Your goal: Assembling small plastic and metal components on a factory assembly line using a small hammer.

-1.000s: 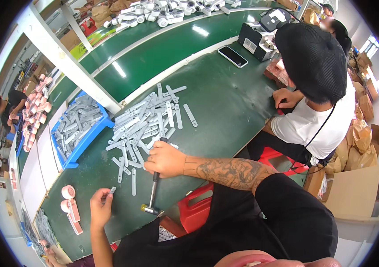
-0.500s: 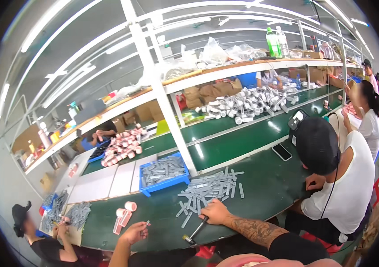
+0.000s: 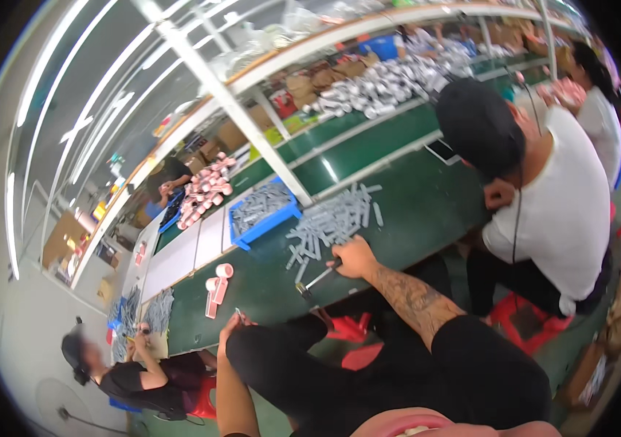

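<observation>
My right hand rests at the near edge of a loose pile of flat grey strips, its fingers closed round the dark handle of a small hammer. The hammer's metal shaft points toward the table's near edge, its head over that edge. By my left knee, my left hand pinches a small pale piece, too small to name. Pink-and-white parts with round ends lie on the green table beyond that hand.
A blue crate full of grey strips stands behind the pile. At right sits a co-worker in a white shirt, near a phone; another in black works at left. White parts are heaped on the far belt.
The view has tilted down and turned, showing my legs and a red stool. My left hand has drawn back from above the table toward my knee. The right hand keeps its hold on the hammer.
</observation>
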Action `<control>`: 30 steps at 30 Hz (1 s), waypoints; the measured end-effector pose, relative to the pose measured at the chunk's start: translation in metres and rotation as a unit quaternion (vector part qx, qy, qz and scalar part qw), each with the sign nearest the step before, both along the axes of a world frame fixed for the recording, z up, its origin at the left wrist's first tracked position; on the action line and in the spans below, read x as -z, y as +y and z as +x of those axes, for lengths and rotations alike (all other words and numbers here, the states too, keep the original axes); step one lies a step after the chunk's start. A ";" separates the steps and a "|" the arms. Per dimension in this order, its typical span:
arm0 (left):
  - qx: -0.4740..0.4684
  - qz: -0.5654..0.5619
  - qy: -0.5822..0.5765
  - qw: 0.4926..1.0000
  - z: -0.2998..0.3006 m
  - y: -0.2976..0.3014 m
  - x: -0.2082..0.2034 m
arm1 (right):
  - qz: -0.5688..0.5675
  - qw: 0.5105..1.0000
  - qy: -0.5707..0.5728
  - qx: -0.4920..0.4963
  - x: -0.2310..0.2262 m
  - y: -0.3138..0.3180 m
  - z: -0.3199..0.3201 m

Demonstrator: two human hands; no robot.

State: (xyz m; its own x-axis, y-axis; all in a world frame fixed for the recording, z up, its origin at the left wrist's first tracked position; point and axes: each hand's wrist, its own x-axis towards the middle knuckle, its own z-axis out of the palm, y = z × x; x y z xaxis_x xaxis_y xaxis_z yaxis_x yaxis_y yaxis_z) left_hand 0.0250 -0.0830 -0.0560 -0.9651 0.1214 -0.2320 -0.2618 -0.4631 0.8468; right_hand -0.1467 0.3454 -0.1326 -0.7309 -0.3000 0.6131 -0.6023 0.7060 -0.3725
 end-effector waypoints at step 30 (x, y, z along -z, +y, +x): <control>0.281 -0.221 -0.095 0.929 -0.102 0.065 -0.036 | -0.014 0.992 0.102 -0.072 -0.002 0.092 -0.036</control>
State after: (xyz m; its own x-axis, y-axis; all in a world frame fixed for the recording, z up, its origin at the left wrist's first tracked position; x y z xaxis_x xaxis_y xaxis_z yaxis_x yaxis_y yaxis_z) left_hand -0.0772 -0.0184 -0.0197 -0.7143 0.4464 -0.5390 -0.5213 0.1745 0.8354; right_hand -0.1825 0.4369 -0.1309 -0.5420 -0.3730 0.7531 -0.7611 0.5978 -0.2517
